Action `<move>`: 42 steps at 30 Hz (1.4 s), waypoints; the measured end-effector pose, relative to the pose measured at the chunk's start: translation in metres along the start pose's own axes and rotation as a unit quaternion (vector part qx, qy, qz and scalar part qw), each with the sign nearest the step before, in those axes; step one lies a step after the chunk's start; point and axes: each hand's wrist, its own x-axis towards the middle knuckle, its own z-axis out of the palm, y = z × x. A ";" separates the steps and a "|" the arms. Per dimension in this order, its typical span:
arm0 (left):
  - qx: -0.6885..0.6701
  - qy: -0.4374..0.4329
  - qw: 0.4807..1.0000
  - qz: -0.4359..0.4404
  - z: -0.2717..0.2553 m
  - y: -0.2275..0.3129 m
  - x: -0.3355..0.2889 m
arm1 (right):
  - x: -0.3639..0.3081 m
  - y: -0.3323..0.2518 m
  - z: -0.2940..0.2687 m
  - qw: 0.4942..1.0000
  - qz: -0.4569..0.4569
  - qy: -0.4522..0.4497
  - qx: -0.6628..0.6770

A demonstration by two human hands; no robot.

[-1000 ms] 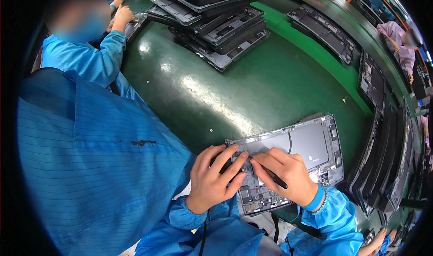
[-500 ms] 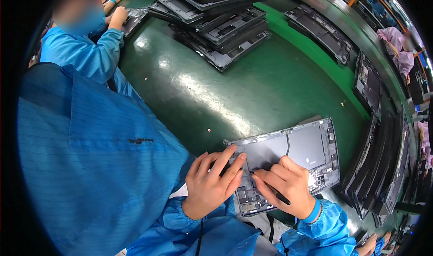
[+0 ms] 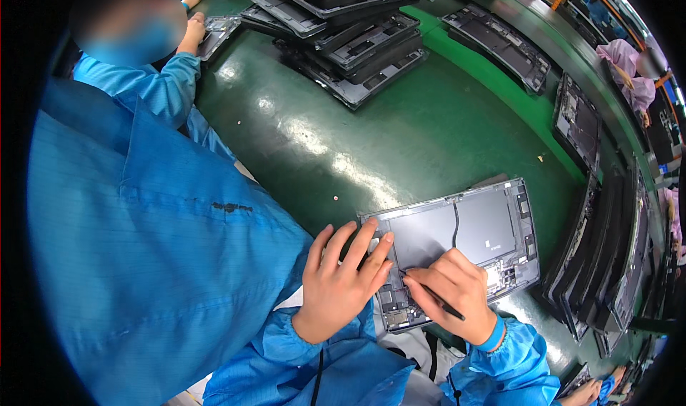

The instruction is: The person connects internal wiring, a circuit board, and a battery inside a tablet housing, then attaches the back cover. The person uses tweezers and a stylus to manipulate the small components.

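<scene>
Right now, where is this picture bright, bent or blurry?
Head view: white glare streaks the table; head view: stacked panels at right look curved, corners go black; head view: a co-worker's head is blurred, while the left hand, right hand and casing look fairly sharp.

Over my remote feed I log a grey casing [image 3: 479,224], black cable [image 3: 456,226] and pen-like tool [image 3: 447,305], blue wristband [image 3: 493,334] and sleeves [image 3: 516,367]; faintly lined blue smock [image 3: 179,263] at left, black smudge [image 3: 232,207]; dark green tabletop [image 3: 429,131], brighter green strip [image 3: 475,63]; grey-black stacked casings [image 3: 382,78]; pink clothing [image 3: 619,57] far right
</scene>
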 end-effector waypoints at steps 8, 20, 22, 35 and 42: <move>-0.112 -0.065 0.986 0.104 -0.005 -0.016 -0.006 | -0.005 0.007 0.005 0.995 0.060 0.043 0.061; -0.131 -0.112 0.980 0.102 -0.012 -0.021 -0.007 | -0.006 0.010 0.001 0.995 0.029 0.010 0.100; -0.116 -0.098 0.982 0.115 -0.005 -0.024 -0.006 | -0.006 0.012 0.002 0.994 0.031 0.018 0.106; -0.122 -0.065 0.979 0.152 -0.004 -0.034 -0.004 | -0.007 0.012 0.003 0.989 0.025 0.027 0.144; -0.127 -0.060 0.979 0.144 -0.002 -0.034 -0.006 | -0.010 0.013 0.004 0.992 0.020 0.000 0.121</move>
